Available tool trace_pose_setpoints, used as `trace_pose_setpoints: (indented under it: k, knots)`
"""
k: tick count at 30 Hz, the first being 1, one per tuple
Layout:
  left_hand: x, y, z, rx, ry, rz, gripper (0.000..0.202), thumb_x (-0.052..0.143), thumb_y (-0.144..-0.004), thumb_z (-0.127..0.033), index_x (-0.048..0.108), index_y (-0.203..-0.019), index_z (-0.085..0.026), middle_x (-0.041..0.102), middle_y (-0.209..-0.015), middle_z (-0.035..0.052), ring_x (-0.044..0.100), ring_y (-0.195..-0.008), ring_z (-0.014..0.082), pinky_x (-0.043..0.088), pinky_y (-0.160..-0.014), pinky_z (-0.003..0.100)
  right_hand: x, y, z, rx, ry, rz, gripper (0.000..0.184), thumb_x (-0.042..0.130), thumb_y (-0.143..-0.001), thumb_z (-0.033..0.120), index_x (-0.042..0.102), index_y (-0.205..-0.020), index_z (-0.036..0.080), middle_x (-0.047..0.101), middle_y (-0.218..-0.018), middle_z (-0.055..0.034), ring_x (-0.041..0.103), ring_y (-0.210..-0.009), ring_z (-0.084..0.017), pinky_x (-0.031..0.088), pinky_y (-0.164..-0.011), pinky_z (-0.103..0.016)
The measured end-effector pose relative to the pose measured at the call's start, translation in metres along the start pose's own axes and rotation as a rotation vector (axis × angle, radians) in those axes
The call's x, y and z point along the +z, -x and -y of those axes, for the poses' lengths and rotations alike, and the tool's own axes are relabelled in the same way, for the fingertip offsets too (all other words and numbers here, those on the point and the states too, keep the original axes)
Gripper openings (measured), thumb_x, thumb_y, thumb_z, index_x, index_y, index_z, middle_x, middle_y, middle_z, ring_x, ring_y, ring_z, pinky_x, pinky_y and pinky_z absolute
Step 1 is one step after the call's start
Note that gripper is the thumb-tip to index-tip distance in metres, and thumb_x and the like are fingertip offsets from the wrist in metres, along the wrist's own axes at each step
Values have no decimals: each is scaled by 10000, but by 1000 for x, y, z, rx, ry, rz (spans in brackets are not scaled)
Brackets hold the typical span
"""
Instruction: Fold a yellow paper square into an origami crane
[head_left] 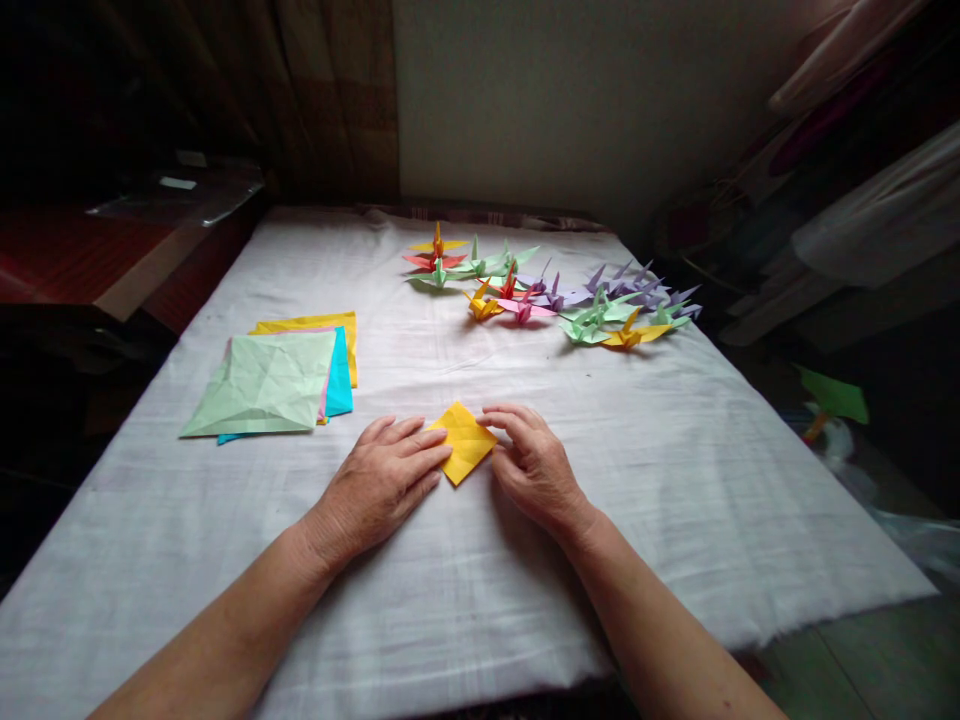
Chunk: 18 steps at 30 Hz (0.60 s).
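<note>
A small yellow square of folded origami paper [465, 440] lies flat on the cloth, turned so a corner points toward me. Crease lines cross its surface. My left hand [394, 465] rests palm down with its fingers stretched out, fingertips on the paper's left corner. At the right corner is my right hand [534, 462], its fingers curved and its index finger touching the paper's edge. Its thumb sits just below that corner, apart from the index finger; whether the two grip the edge is hard to see.
A white cloth [450, 620] covers the table. On the left lies a stack of paper sheets [277, 375], light green on top. Several folded paper cranes [525, 300] stand at the back right. A reddish wooden surface [75, 260] adjoins the far left; hanging clothes [885, 200] are at right.
</note>
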<state>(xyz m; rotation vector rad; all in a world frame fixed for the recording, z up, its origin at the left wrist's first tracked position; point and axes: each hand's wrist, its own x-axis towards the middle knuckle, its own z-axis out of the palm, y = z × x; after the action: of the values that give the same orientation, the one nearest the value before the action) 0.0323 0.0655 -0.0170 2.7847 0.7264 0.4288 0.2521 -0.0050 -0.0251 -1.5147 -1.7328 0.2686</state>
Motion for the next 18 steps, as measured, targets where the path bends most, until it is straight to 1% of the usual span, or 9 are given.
trace_pose_setpoints:
  k: [3, 5, 7, 9, 11, 14, 16, 18]
  knots:
    - [3, 0, 1, -16, -13, -45, 264, 542, -949, -297, 689, -1167, -275, 627, -1339, 59, 519, -1265, 309, 366, -1061, 527, -8, 4, 5, -80, 49, 119, 413, 539, -693, 54, 653, -1046, 235, 626, -1203, -82, 568, -1114, -238, 464, -966, -417]
    - [3, 0, 1, -14, -13, -76, 249, 559, -942, -302, 700, -1146, -277, 637, -1317, 64, 530, -1243, 300, 379, -1052, 514, -10, 5, 11, -107, 125, 180, 329, 601, -730, 101, 669, -1022, 237, 625, -1203, -81, 559, -1105, -249, 442, -956, -420]
    - [3, -1, 0, -5, -5, -101, 234, 561, -944, -304, 707, -1125, -274, 665, -1253, 64, 557, -1187, 279, 396, -1034, 492, -9, 6, 14, -123, 202, 197, 191, 641, -799, 170, 687, -970, 242, 648, -1146, -70, 566, -1060, -240, 428, -921, -394]
    - [2, -3, -1, 1, 8, -120, 226, 554, -952, -309, 710, -1109, -265, 687, -1174, 64, 580, -1120, 254, 422, -1000, 456, -9, 5, 16, -134, 266, 187, 92, 636, -863, 228, 698, -927, 249, 668, -1092, -55, 572, -1011, -222, 414, -875, -362]
    - [2, -4, -3, 0, 14, -131, 222, 553, -956, -318, 709, -1101, -256, 695, -1116, 61, 595, -1054, 234, 440, -959, 425, -9, 4, 14, -147, 310, 181, 92, 612, -904, 258, 703, -913, 252, 679, -1065, -45, 574, -978, -208, 400, -847, -346]
    - [1, -7, -4, -9, -2, -142, 217, 560, -954, -340, 711, -1082, -251, 701, -1070, 54, 604, -996, 223, 447, -917, 406, -10, 4, 13, -170, 315, 203, 134, 575, -940, 271, 702, -910, 242, 690, -1025, -36, 579, -935, -194, 396, -828, -333]
    - [1, -8, -4, 1, -19, -142, 217, 551, -960, -348, 717, -1058, -246, 707, -1044, 51, 609, -976, 220, 449, -896, 397, -10, 5, 14, -173, 296, 226, 124, 594, -930, 298, 696, -938, 228, 692, -1021, -40, 580, -931, -200, 402, -834, -336]
    - [1, -9, -3, 7, -28, -141, 224, 536, -969, -348, 720, -1040, -241, 713, -1028, 48, 613, -967, 216, 448, -883, 390, -8, 5, 16, -169, 293, 229, 176, 647, -890, 342, 685, -999, 209, 693, -1044, -56, 580, -949, -221, 406, -844, -350]
